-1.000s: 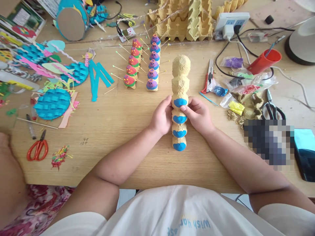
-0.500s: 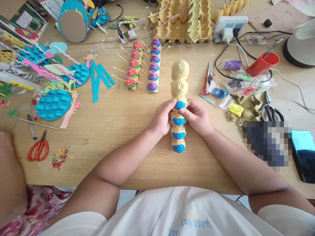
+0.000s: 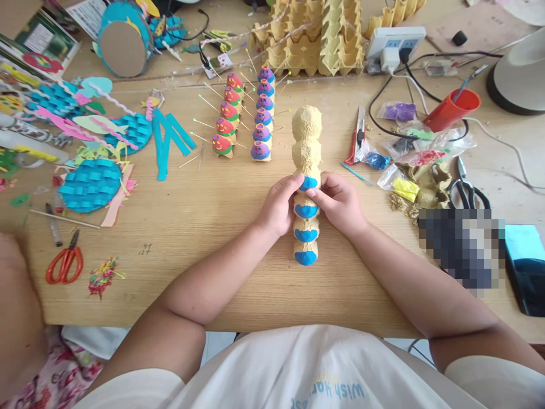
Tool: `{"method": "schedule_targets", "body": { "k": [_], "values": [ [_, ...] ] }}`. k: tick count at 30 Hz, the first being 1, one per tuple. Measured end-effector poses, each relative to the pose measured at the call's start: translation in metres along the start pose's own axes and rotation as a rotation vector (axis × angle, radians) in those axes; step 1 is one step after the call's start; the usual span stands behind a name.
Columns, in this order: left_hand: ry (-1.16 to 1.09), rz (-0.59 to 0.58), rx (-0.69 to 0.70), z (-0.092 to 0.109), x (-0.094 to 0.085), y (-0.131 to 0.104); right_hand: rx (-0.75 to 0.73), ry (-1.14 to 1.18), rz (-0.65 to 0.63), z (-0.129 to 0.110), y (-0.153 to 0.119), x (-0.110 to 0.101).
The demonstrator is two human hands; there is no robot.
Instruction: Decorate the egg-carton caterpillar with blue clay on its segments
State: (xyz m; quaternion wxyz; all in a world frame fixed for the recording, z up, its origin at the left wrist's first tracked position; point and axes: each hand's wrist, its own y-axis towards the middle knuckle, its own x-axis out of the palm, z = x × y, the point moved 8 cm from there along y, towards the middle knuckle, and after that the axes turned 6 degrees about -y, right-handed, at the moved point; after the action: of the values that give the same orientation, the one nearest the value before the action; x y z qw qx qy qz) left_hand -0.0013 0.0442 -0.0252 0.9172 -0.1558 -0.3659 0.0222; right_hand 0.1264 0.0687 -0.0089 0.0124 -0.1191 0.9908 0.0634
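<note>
A strip of egg carton (image 3: 306, 150) with several pale yellow bumps stretches away from me over the table. Blue clay patches (image 3: 305, 211) cover the front of its nearer bumps, while the two farthest bumps are bare. My left hand (image 3: 277, 205) grips the strip from the left, its thumb at the edge of the uppermost blue patch. From the other side my right hand (image 3: 344, 203) is closed on it, thumb pressed at the lower edge of that same patch. The fingertips beneath are hidden.
Painted caterpillar strips with pins (image 3: 260, 116) stand beyond my hands. At right lie a utility knife (image 3: 360, 136), a blue clay bag (image 3: 377, 161), a yellow clay bag (image 3: 404, 189), black scissors (image 3: 466, 190) and a red cup (image 3: 453, 109). Orange scissors (image 3: 65, 264) and another person's arm (image 3: 19, 289) are at left.
The view has shifted slightly. My hands keep nearly the same hold on the egg carton strip, with the right thumb on the same blue patch. The other person's floral clothing at lower left has moved a little.
</note>
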Motion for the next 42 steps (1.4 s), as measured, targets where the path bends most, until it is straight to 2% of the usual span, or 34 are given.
{"method": "schedule_targets", "body": {
  "k": [7, 11, 17, 26, 42],
  "values": [
    [-0.019, 0.052, -0.007, 0.005, -0.002, 0.0, 0.016, 0.025, -0.032, 0.001, -0.001, 0.003],
    [-0.019, 0.031, -0.014, 0.004, 0.001, 0.0, 0.051, 0.1, -0.05, 0.0, 0.0, 0.005],
    [-0.049, 0.008, -0.103, 0.0, 0.005, -0.001, 0.079, 0.108, -0.01, -0.002, 0.0, 0.002],
    [-0.034, 0.07, -0.039, 0.0, -0.002, -0.001, 0.059, 0.081, -0.017, -0.004, 0.001, 0.003],
    [-0.061, 0.061, -0.063, 0.002, -0.003, 0.0, 0.054, 0.095, -0.057, -0.004, 0.001, 0.007]
  ]
}}
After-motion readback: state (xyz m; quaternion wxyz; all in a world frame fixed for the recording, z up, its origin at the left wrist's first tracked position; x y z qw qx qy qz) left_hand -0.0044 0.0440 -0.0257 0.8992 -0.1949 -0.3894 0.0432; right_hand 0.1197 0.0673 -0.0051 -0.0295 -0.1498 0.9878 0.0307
